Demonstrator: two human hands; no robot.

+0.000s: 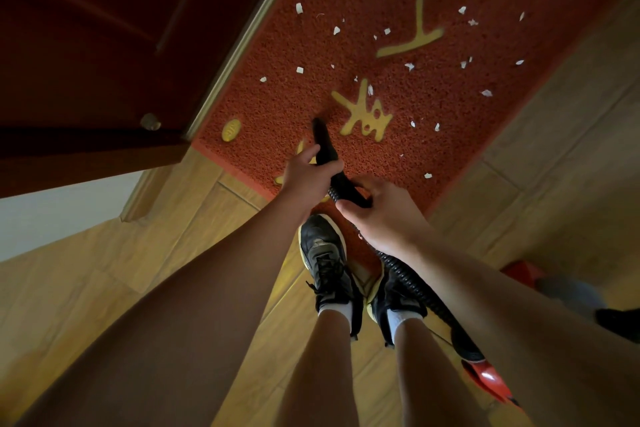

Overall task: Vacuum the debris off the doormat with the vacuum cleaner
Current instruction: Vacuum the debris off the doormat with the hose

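Note:
A red doormat (429, 107) with yellow characters lies on the floor, strewn with several white paper scraps (408, 66). A black vacuum nozzle (323, 142) points down at the mat's near left part. My left hand (304, 177) grips the nozzle around its middle. My right hand (381, 215) holds the rear end of the nozzle where the ribbed black hose (401, 277) joins it. The hose runs back past my right shoe to the red vacuum body (485, 378) at lower right.
A dark red door (104, 45) with a metal threshold strip (242, 42) borders the mat on the left. My two black shoes (325, 260) stand at the mat's near edge on the wooden floor (138, 270). Another red part (519, 270) lies right.

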